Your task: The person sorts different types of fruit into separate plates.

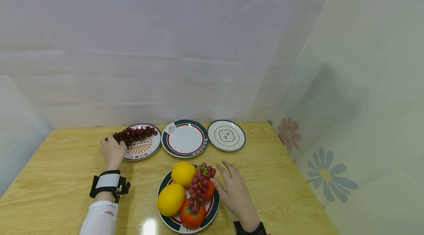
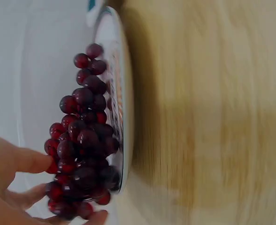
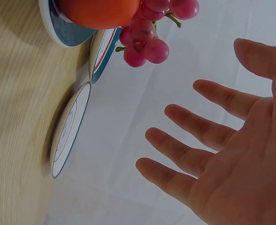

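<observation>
My left hand is at the left end of a bunch of dark red grapes, which lies on the left patterned plate. Up close in the left wrist view, the thumb and curled fingers hold the end of that bunch. Spread fingers show on my right hand, which holds nothing. It hovers just right of a pinkish-red bunch of grapes lying over the fruit on the front plate. In the right wrist view a gap separates the fingers from those grapes.
Two yellow fruits, like lemons or mangoes, and two orange persimmons share the front plate. Along the back stand a green-rimmed plate and a smaller white plate. A white sheet rises behind the wooden table.
</observation>
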### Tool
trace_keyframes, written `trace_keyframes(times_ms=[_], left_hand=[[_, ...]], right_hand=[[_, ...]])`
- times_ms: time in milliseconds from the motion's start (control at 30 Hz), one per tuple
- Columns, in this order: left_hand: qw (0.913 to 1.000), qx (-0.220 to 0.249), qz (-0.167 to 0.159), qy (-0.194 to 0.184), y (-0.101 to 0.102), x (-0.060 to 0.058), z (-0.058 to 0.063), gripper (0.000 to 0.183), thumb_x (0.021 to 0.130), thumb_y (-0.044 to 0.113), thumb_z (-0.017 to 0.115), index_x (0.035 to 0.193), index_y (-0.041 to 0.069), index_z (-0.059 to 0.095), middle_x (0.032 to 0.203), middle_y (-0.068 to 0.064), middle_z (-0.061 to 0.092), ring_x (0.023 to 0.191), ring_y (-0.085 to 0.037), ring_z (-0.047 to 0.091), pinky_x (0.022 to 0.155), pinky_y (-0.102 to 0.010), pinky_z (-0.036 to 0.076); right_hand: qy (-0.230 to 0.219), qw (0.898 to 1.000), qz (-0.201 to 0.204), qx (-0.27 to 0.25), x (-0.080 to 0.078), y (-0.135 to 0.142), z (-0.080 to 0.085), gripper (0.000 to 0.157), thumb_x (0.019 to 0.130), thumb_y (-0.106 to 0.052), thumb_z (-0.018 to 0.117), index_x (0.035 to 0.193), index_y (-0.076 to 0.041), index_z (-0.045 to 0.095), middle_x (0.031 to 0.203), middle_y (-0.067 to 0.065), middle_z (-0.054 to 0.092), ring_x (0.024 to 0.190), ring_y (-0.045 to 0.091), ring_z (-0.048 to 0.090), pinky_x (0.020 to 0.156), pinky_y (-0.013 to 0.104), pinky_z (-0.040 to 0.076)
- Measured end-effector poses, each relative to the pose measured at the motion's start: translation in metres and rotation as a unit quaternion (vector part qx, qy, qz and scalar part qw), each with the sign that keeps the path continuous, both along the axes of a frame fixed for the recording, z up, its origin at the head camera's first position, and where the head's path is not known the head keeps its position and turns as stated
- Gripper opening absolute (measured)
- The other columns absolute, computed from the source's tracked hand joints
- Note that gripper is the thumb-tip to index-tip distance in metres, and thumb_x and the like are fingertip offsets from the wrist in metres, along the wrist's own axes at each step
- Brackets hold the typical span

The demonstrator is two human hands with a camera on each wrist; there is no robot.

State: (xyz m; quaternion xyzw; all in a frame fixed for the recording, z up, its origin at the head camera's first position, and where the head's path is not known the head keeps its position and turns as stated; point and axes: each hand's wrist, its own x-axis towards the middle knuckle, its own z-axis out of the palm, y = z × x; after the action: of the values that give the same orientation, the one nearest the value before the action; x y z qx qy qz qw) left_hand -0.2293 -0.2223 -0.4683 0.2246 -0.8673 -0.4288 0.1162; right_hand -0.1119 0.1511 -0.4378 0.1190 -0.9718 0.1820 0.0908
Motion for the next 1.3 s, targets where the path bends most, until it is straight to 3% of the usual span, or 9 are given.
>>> trace_keyframes(times_ms=[133, 233, 367, 500, 667, 867, 1167, 1300], left_hand=[[0.9916, -0.122, -0.039, -0.019, 0.007, 0.010, 0.003, 0.053, 0.092, 0.011, 0.044, 0.136, -0.013, 0.027, 0.137, -0.047, 0.011, 0.121, -0.066, 0.010, 0.094, -0.075, 0.025], [0.9789, -0.192, -0.066, 0.015, 0.018, 0.018, 0.006, 0.054, 0.091, 0.014, 0.050, 0.135, -0.011, 0.031, 0.136, -0.048, 0.015, 0.121, -0.069, 0.005, 0.088, -0.082, 0.021], [0.9582, -0.258, -0.108, 0.063, 0.042, 0.031, 0.017, 0.055, 0.090, 0.022, 0.055, 0.133, -0.008, 0.039, 0.135, -0.043, 0.027, 0.121, -0.067, 0.014, 0.088, -0.080, 0.025], [0.9417, -0.279, -0.174, 0.074, 0.082, 0.047, 0.034, 0.055, 0.091, 0.033, 0.055, 0.132, -0.003, 0.044, 0.134, -0.032, 0.041, 0.121, -0.057, 0.031, 0.095, -0.070, 0.034], [0.9149, -0.312, -0.243, 0.082, 0.141, 0.081, 0.051, 0.054, 0.089, 0.045, 0.055, 0.127, 0.007, 0.054, 0.121, -0.019, 0.058, 0.108, -0.040, 0.049, 0.088, -0.055, 0.045], [0.8784, -0.348, -0.312, 0.101, 0.187, 0.110, 0.046, 0.057, 0.085, 0.054, 0.056, 0.126, 0.014, 0.056, 0.114, -0.012, 0.061, 0.099, -0.034, 0.051, 0.081, -0.050, 0.046], [0.8573, -0.356, -0.371, 0.019, 0.207, 0.124, 0.029, 0.064, 0.079, 0.055, 0.063, 0.130, 0.019, 0.052, 0.113, -0.018, 0.056, 0.093, -0.035, 0.050, 0.078, -0.049, 0.048], [0.8565, -0.353, -0.376, 0.007, 0.210, 0.124, 0.023, 0.066, 0.076, 0.054, 0.067, 0.132, 0.021, 0.050, 0.112, -0.019, 0.053, 0.091, -0.035, 0.051, 0.078, -0.048, 0.049]], right_hand=[[-0.001, 1.000, -0.002, 0.002, 0.001, 0.001, 0.000, 0.052, 0.087, -0.044, 0.059, 0.129, -0.015, 0.053, 0.136, 0.013, 0.046, 0.123, 0.030, 0.045, 0.097, 0.054, 0.044], [-0.004, 1.000, -0.004, 0.001, 0.001, 0.003, 0.001, 0.054, 0.086, -0.045, 0.061, 0.130, -0.015, 0.052, 0.137, 0.013, 0.046, 0.124, 0.030, 0.044, 0.098, 0.054, 0.044], [-0.003, 1.000, -0.007, -0.001, 0.002, 0.004, 0.004, 0.055, 0.085, -0.045, 0.062, 0.131, -0.015, 0.052, 0.138, 0.013, 0.045, 0.125, 0.031, 0.043, 0.099, 0.055, 0.042], [0.000, 1.000, -0.010, -0.003, 0.002, 0.005, 0.006, 0.056, 0.085, -0.046, 0.062, 0.130, -0.015, 0.052, 0.138, 0.014, 0.045, 0.125, 0.031, 0.042, 0.099, 0.055, 0.042], [0.007, 1.000, -0.011, -0.006, 0.002, 0.006, 0.006, 0.055, 0.085, -0.046, 0.062, 0.130, -0.015, 0.053, 0.138, 0.013, 0.045, 0.125, 0.032, 0.042, 0.098, 0.055, 0.043], [0.034, 0.999, 0.001, -0.012, 0.004, 0.007, 0.004, 0.054, 0.085, -0.043, 0.064, 0.129, -0.013, 0.054, 0.135, 0.016, 0.049, 0.122, 0.034, 0.046, 0.094, 0.055, 0.045], [0.032, 0.999, -0.001, -0.009, 0.005, 0.009, 0.003, 0.055, 0.084, -0.043, 0.064, 0.129, -0.013, 0.054, 0.134, 0.014, 0.050, 0.121, 0.033, 0.047, 0.095, 0.054, 0.045], [0.035, 0.999, 0.001, -0.011, 0.005, 0.009, 0.003, 0.055, 0.084, -0.043, 0.065, 0.129, -0.013, 0.054, 0.133, 0.014, 0.050, 0.120, 0.033, 0.048, 0.095, 0.054, 0.045]])
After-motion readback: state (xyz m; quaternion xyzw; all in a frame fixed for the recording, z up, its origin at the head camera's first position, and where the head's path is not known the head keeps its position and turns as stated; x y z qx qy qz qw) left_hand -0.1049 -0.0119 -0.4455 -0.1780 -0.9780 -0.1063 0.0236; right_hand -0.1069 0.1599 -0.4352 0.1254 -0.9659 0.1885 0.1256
